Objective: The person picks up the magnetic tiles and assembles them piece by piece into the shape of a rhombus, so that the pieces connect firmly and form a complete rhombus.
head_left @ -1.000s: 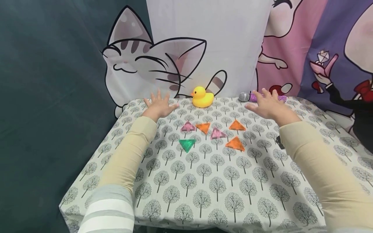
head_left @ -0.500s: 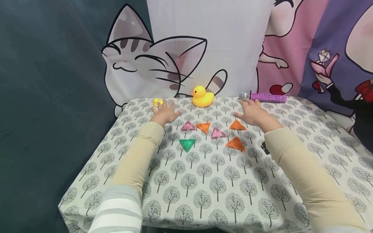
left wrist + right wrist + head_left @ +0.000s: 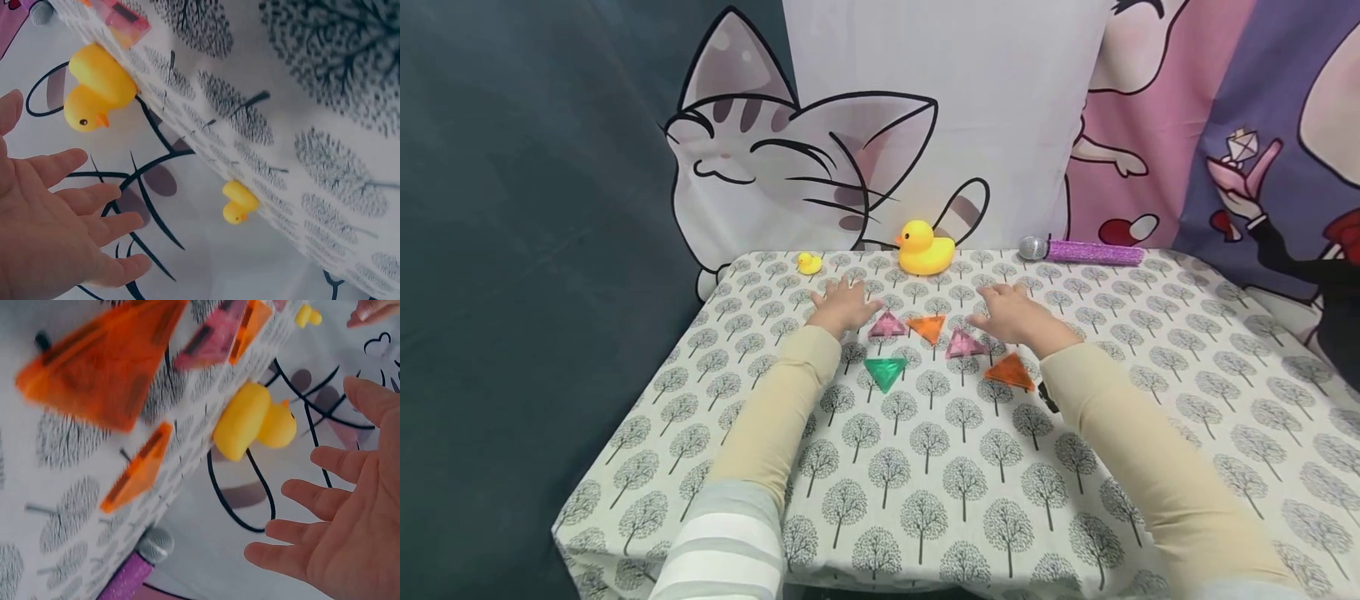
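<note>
My left hand is spread with its fingers apart, left of a pink translucent triangle. In the left wrist view its palm holds nothing. My right hand, also spread and holding nothing, hovers near a second pink triangle. Between the hands lies an orange triangle. A green triangle is nearer the front, and another orange triangle sits just below the right hand. One more orange triangle shows in the right wrist view; the right hand hides it from the head view.
Along the table's back edge stand a small yellow duck, a larger yellow duck and a purple glittery microphone. A tree-patterned cloth covers the table. Behind it hangs a cartoon cat backdrop.
Both hands have come back from the far edge and inward, toward the triangles. The small duck and the whole microphone are now uncovered, while the right hand now covers the upper right orange triangle.
</note>
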The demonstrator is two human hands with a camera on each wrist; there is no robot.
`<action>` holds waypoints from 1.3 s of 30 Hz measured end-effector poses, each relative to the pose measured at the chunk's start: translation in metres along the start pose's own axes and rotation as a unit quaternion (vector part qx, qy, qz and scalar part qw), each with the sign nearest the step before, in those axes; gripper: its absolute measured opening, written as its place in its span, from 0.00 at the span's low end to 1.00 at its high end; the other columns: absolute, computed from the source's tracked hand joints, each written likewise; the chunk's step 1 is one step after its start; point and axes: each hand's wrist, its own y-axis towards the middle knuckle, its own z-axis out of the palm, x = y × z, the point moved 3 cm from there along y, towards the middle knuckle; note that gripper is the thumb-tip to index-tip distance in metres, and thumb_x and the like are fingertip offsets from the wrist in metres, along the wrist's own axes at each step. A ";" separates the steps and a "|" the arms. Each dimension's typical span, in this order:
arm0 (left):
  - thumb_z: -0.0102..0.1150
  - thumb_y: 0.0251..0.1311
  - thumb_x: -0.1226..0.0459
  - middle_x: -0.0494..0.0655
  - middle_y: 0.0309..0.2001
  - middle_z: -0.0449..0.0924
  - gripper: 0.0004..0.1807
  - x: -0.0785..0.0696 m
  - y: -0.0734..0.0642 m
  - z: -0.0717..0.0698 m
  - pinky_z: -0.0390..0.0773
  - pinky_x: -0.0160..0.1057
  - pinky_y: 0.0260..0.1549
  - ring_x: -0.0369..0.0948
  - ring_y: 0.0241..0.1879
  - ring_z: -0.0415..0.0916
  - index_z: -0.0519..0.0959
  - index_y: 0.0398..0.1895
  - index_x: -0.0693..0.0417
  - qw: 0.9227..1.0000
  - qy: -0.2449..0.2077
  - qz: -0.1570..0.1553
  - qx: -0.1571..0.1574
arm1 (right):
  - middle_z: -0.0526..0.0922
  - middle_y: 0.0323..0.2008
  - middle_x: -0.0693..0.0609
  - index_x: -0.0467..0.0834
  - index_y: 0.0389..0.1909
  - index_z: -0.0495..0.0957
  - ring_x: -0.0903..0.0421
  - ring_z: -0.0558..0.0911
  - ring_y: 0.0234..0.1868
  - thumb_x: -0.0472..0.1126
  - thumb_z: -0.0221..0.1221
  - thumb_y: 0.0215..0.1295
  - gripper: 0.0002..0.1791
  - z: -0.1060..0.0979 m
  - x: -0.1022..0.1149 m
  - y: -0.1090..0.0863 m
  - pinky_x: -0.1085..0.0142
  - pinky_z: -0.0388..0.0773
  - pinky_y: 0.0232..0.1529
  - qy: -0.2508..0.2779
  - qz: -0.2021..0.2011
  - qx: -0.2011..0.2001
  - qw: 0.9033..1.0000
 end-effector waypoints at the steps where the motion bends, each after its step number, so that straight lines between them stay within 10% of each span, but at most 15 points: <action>1: 0.33 0.58 0.40 0.57 0.66 0.34 0.38 -0.001 0.000 0.002 0.25 0.63 0.51 0.59 0.62 0.27 0.47 0.66 0.51 1.000 -0.002 0.001 0.000 | 0.48 0.63 0.34 0.39 0.64 0.48 0.32 0.44 0.60 0.58 0.46 0.60 0.39 0.003 0.002 0.001 0.35 0.49 0.50 0.002 -0.002 0.003 1.000; 39: 0.47 0.54 0.43 0.50 0.50 0.71 0.24 -0.019 0.016 0.036 0.64 0.51 0.45 0.48 0.46 0.68 0.73 0.46 0.47 0.999 0.023 -0.010 0.039 | 0.57 0.62 0.44 0.45 0.60 0.61 0.36 0.49 0.61 0.39 0.42 0.64 0.22 0.060 0.057 0.023 0.43 0.51 0.55 -0.095 -0.030 0.120 0.988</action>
